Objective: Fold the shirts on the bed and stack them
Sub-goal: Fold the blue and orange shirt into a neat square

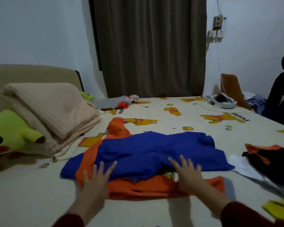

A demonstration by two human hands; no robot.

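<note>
Both hands, left hand and right hand, lie spread flat on the blue-and-orange shirt near the bed's front edge; its rumpled layers may fold crooked unless smoothed.

- I'm looking at a home bedroom: a bed under a cartoon-bear sheet.
- Far left, a folded beige blanket and green plush toy.
- Far wall: drawn brown curtain.
</note>
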